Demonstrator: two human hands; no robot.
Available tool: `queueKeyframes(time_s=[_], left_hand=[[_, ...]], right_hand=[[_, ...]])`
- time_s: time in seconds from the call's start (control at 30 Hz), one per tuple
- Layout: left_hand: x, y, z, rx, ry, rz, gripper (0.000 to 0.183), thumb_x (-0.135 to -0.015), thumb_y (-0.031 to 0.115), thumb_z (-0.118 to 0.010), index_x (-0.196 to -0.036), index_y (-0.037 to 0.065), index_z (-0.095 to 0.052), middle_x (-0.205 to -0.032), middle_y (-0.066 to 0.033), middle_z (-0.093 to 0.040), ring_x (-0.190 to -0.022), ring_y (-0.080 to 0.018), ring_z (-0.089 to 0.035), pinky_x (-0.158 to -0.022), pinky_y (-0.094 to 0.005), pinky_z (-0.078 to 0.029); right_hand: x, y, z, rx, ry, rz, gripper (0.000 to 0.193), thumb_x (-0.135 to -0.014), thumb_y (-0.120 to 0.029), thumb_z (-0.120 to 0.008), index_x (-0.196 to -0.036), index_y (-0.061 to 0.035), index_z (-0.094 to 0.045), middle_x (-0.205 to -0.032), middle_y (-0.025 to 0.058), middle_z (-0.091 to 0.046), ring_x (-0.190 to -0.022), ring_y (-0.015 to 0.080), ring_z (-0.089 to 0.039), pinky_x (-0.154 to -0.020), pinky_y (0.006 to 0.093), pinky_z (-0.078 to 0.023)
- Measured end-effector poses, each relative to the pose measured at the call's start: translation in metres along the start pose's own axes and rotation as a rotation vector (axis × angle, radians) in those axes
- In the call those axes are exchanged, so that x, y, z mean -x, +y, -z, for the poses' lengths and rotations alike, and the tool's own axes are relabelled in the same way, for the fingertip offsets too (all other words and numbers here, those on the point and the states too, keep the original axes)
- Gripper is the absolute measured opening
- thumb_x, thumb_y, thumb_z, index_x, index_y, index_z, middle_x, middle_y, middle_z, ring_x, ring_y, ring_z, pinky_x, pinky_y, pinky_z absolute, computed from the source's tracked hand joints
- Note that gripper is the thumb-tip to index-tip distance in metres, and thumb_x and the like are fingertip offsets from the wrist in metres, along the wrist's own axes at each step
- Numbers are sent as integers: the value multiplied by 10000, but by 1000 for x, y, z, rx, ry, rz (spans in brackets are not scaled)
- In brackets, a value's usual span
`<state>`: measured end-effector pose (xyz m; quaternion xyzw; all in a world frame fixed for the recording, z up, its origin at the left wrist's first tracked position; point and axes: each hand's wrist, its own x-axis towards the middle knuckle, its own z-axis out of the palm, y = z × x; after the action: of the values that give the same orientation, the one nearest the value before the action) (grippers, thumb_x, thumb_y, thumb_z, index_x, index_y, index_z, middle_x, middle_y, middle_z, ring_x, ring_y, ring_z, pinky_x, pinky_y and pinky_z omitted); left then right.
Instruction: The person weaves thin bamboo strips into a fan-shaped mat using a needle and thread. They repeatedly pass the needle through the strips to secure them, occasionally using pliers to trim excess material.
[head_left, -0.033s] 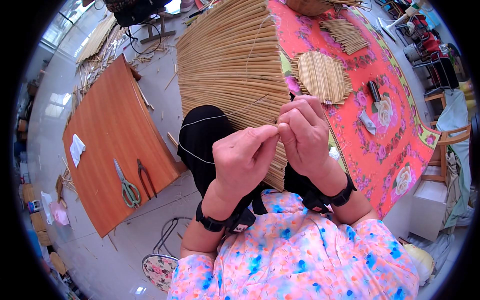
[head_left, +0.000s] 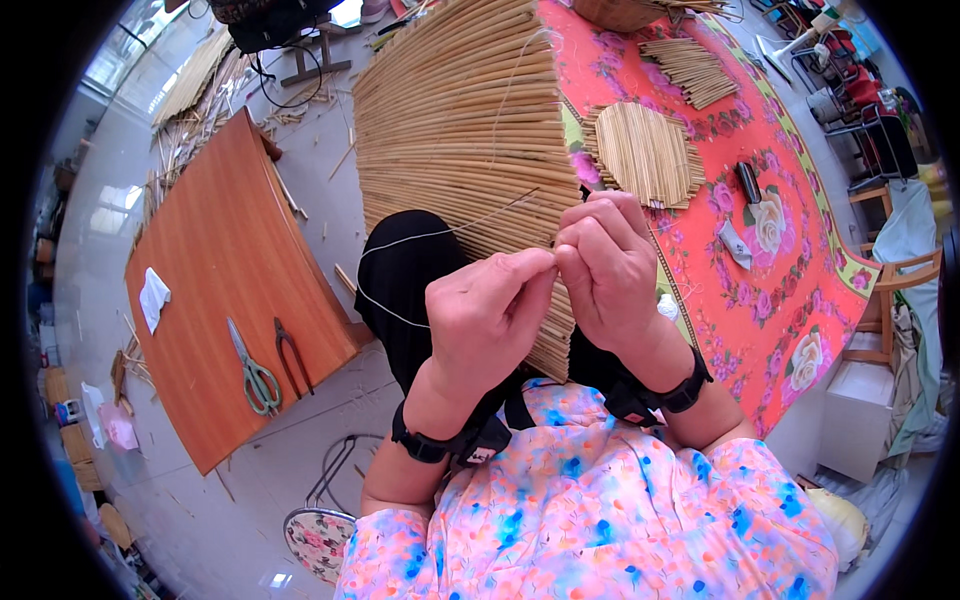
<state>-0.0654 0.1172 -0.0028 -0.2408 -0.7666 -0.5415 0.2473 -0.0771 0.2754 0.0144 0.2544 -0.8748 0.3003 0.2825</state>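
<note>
My left hand (head_left: 488,310) and my right hand (head_left: 607,270) meet at their tips, thumbs and forefingers pinched closed. A pale thread (head_left: 385,308) loops over my black-clad knee (head_left: 405,280) and runs behind my left hand. What lies right at the fingertips is too small to make out. Under and beyond my hands, a panel of thin tan stalks (head_left: 455,110) laid side by side leans over my lap. More thread lies loose across its surface near its right edge.
On the left, a brown wooden board (head_left: 215,290) carries green-handled scissors (head_left: 262,385), pliers (head_left: 292,355) and a white cloth (head_left: 154,300). To the right, a red floral sheet (head_left: 740,310) holds a rounded stalk mat (head_left: 648,155), a smaller stalk bundle (head_left: 690,72) and a black cylinder (head_left: 748,182).
</note>
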Motion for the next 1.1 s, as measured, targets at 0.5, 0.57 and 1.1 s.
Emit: queueKeyframes(time_s=[0.5,0.57,1.1], left_hand=[[4,-55,-7,323,114,466,61,-902,5,-613,-956,34,-617,-1113,-33,-524,-911,-60,-481,-707,-194,-390],[4,-59,-10,414,117,479,61,-909,-5,-605,-955,35,-614,-1108,-29,-524,-912,-60,-485,-716,-194,-394],[0,-63,-14,500,95,492,97,-906,-52,-607,-964,23,-628,-1109,-22,-528,-928,-62,-511,-736,-188,-426]], right_hand=[[2,7,-14,186,141,-25,195,-755,-55,-731,-942,-90,-686,-1125,100,-618,-1069,339,-555,-906,419,-471],[3,7,-16,191,119,-22,219,-749,-55,-732,-963,-92,-699,-1161,108,-609,-1094,347,-545,-926,426,-465],[8,11,-30,234,87,-11,315,-729,-43,-733,-1034,-118,-718,-1305,132,-566,-1190,360,-504,-1000,437,-425]])
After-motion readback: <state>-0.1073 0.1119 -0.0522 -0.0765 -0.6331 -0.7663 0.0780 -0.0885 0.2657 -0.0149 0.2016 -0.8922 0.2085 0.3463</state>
